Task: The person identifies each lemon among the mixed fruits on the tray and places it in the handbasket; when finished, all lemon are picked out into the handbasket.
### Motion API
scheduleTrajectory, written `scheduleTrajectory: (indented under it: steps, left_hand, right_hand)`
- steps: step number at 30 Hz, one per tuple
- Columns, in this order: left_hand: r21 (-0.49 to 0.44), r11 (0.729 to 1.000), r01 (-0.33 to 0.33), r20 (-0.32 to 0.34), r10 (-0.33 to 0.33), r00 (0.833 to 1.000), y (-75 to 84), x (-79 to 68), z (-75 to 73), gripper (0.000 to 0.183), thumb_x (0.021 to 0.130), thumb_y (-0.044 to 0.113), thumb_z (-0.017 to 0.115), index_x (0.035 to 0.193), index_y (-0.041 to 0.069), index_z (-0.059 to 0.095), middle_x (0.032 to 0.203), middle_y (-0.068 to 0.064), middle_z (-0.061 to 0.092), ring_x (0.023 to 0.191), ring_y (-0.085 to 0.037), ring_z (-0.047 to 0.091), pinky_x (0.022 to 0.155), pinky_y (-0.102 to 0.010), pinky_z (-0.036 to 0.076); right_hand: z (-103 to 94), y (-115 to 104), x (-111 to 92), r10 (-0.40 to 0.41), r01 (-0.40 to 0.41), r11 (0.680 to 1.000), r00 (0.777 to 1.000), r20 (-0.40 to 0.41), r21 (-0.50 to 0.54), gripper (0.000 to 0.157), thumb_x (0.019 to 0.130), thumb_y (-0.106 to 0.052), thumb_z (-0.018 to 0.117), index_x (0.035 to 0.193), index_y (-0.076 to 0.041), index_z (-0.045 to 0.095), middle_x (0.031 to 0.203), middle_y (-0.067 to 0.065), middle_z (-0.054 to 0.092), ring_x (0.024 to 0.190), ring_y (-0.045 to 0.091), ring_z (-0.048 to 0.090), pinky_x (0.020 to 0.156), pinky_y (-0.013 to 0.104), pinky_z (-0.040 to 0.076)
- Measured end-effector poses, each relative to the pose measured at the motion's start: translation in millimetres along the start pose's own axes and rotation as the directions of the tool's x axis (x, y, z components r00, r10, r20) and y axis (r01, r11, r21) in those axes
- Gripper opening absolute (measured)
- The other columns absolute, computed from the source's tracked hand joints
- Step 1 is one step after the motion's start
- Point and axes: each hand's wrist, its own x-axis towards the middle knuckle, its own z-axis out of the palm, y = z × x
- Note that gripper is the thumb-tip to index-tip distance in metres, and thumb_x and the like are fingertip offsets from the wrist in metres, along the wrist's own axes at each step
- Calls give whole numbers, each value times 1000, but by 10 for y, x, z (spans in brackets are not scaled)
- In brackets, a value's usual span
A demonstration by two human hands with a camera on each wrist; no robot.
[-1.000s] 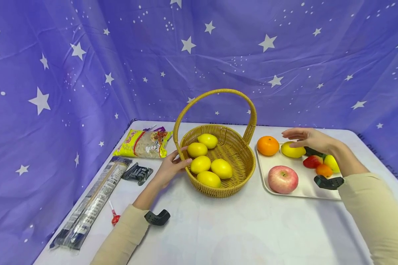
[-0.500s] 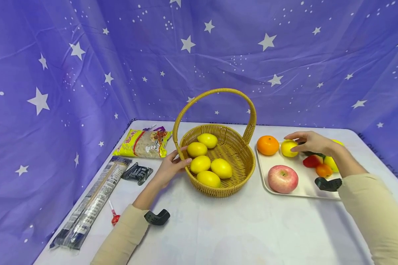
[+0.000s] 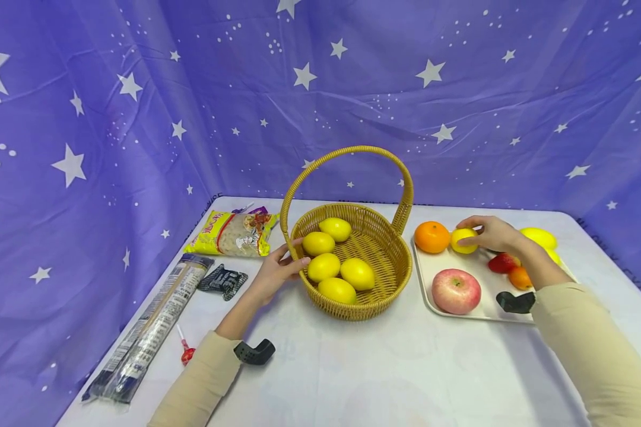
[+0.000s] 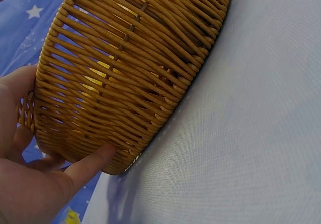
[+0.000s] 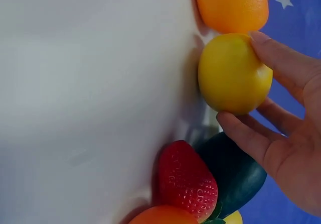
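Note:
A yellow wicker basket [image 3: 387, 261] with a tall arched handle stands mid-table in the head view, several lemons [image 3: 358, 273] inside on its left side. My left hand [image 3: 275, 274] grips its left rim near the handle's base; the left wrist view shows a finger [image 4: 90, 166] along the woven wall. At the right, my right hand [image 3: 494, 233] pinches another lemon [image 5: 233, 73] between thumb and fingers. That lemon is at the back of a white tray [image 3: 491, 305], end-on, beside an orange [image 3: 432, 237]. Part of it is hidden by the fingers.
The tray also bears an apple [image 3: 456, 291], a strawberry [image 5: 186, 181], a small orange fruit [image 3: 520, 278], a dark green item [image 5: 233, 176] and yellow fruit [image 3: 538, 238]. Left of the basket lie a yellow snack bag [image 3: 232, 233], a black packet [image 3: 223, 281], long clear packages [image 3: 155, 326] and a lollipop [image 3: 187, 354].
My right hand has come down onto the lemon and taken hold of it. The lemon has turned from lengthwise to end-on. My left hand and the basket stay in place.

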Motion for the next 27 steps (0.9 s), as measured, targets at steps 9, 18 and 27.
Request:
scheduleTrajectory:
  steps: [9,18,27]
  left_hand:
    - [0,1000,7,0,-7,1000,-7,1,8,59,96,11,61,149,6,36,148,-22,35,125,-35,50,90,-36,54]
    - [-7,1000,14,1,-14,1000,-33,1,22,58,96,10,61,148,7,37,147,-22,37,123,-34,51,90,-36,54]
    - [-20,1000,14,-9,-14,1000,0,19,18,59,95,11,62,148,6,37,146,-24,38,126,-36,48,89,-36,54]
  right_hand:
    - [17,29,-28,40,-42,999,998,38,32,67,84,-33,76,135,2,51,128,29,51,97,34,49,75,33,47]
    - [-14,63,-185,19,-20,991,1000,15,129,69,87,-36,73,141,-1,46,138,31,42,113,40,46,89,40,47]
    - [-129,-212,-390,-137,107,872,990,28,477,54,95,-11,63,144,-4,41,127,8,57,101,12,63,83,28,56]
